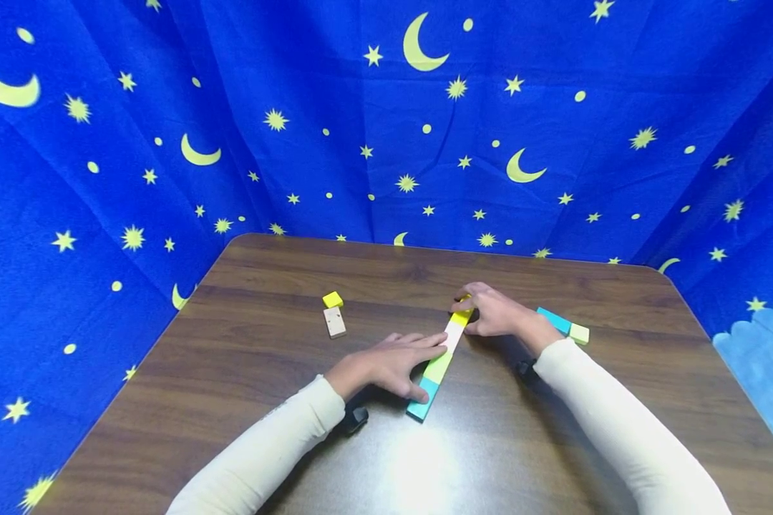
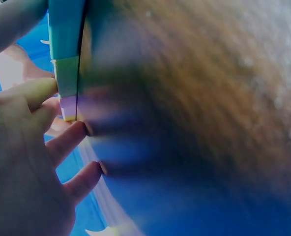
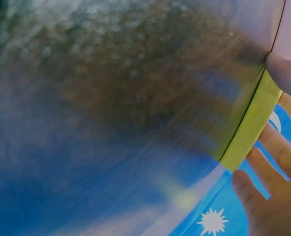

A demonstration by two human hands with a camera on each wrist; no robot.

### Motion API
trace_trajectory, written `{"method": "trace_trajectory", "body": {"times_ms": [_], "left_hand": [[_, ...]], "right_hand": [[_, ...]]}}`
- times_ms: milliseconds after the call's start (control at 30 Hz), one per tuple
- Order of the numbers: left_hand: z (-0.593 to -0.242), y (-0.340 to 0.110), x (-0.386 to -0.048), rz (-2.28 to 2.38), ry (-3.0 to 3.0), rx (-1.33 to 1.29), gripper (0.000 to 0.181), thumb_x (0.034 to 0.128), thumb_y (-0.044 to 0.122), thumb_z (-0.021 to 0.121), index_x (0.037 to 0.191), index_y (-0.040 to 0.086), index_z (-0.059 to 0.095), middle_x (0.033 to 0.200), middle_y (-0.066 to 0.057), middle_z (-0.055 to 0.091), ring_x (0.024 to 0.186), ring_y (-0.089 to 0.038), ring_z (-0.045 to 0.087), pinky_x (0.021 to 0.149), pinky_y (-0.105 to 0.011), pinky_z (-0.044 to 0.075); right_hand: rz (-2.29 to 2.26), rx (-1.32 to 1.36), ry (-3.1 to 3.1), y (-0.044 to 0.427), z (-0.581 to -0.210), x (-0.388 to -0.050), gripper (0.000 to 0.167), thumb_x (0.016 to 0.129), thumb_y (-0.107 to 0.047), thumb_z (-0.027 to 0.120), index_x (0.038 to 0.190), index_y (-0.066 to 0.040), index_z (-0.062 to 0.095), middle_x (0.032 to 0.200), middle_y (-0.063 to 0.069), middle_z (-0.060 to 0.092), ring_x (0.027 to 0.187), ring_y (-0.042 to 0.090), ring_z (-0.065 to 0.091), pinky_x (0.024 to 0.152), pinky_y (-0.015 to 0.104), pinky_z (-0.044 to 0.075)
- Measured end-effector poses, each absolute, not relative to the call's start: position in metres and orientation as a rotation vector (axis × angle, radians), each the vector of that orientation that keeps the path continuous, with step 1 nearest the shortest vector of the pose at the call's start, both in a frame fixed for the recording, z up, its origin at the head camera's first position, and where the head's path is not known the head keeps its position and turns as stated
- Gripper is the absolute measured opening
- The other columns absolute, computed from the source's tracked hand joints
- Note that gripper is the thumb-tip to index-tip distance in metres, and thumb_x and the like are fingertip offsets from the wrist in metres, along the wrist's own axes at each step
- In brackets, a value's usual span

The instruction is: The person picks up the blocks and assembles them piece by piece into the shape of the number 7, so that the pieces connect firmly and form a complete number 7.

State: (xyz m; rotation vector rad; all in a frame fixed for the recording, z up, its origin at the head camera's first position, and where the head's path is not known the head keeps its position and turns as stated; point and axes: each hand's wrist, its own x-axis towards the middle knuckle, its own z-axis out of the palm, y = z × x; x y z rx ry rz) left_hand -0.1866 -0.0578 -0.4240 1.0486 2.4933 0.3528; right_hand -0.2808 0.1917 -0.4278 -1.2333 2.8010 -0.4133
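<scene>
A straight row of flat blocks lies end to end on the table: a turquoise block (image 1: 423,402) nearest, then a light green block (image 1: 437,368), a pale pink block (image 1: 453,335) and a yellow block (image 1: 462,317) farthest. My left hand (image 1: 389,363) lies along the row's left side, fingers spread and fairly straight, its thumb by the turquoise block and fingertips at the pink one. At the far end my right hand (image 1: 496,313) pinches the yellow block, thumb on the near side and fingers round the other, partly covering it. The right wrist view shows the yellow block's side (image 3: 251,125) between them.
To the left lie a small yellow block (image 1: 332,300) and a bare wooden block (image 1: 335,322). Beyond my right wrist are another turquoise block (image 1: 554,320) and a pale green block (image 1: 579,333). A blue star-patterned curtain (image 1: 335,157) hangs behind the brown table (image 1: 232,357).
</scene>
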Motion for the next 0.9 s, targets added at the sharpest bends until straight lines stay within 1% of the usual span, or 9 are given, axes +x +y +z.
{"method": "trace_trajectory", "body": {"times_ms": [200, 367, 567, 767, 900], "left_hand": [[-0.426, -0.056, -0.186, 0.348, 2.497, 1.047, 0.089, 0.0847, 0.048, 0.071, 0.158, 0.027, 0.026, 0.168, 0.014, 0.013, 0.154, -0.021, 0.022, 0.123, -0.049, 0.024], [-0.425, -0.056, -0.185, 0.344, 2.502, 1.046, 0.089, 0.0845, 0.048, 0.071, 0.158, 0.027, 0.026, 0.168, 0.015, 0.013, 0.154, -0.021, 0.022, 0.122, -0.048, 0.025], [-0.425, -0.058, -0.185, 0.342, 2.514, 1.048, 0.089, 0.0843, 0.048, 0.071, 0.158, 0.026, 0.026, 0.168, 0.015, 0.013, 0.154, -0.020, 0.023, 0.122, -0.047, 0.025], [-0.425, -0.058, -0.186, 0.349, 2.505, 1.052, 0.090, 0.0846, 0.049, 0.070, 0.158, 0.026, 0.025, 0.168, 0.014, 0.013, 0.155, -0.021, 0.022, 0.123, -0.047, 0.024], [-0.425, -0.059, -0.186, 0.347, 2.510, 1.052, 0.090, 0.0847, 0.048, 0.071, 0.158, 0.025, 0.025, 0.168, 0.014, 0.013, 0.155, -0.021, 0.021, 0.123, -0.047, 0.024]], "right_hand": [[-0.370, -1.240, 2.801, 0.193, -0.425, -0.277, 0.050, 0.075, -0.013, 0.077, 0.125, -0.011, 0.070, 0.133, 0.022, 0.061, 0.129, 0.046, 0.049, 0.105, 0.064, 0.043], [-0.326, -1.266, 2.821, 0.196, -0.419, -0.275, 0.052, 0.076, -0.012, 0.077, 0.128, -0.016, 0.068, 0.136, 0.020, 0.060, 0.132, 0.045, 0.048, 0.103, 0.067, 0.043], [-0.292, -1.261, 2.832, 0.200, -0.418, -0.271, 0.051, 0.077, -0.014, 0.078, 0.128, -0.015, 0.068, 0.136, 0.020, 0.059, 0.129, 0.044, 0.051, 0.099, 0.066, 0.046], [-0.338, -1.263, 2.837, 0.204, -0.419, -0.271, 0.051, 0.078, -0.013, 0.077, 0.128, -0.014, 0.068, 0.138, 0.021, 0.058, 0.129, 0.043, 0.051, 0.103, 0.063, 0.045], [-0.417, -1.234, 2.873, 0.211, -0.413, -0.272, 0.051, 0.079, -0.013, 0.077, 0.129, -0.011, 0.067, 0.140, 0.022, 0.056, 0.131, 0.043, 0.050, 0.106, 0.062, 0.043]]}}
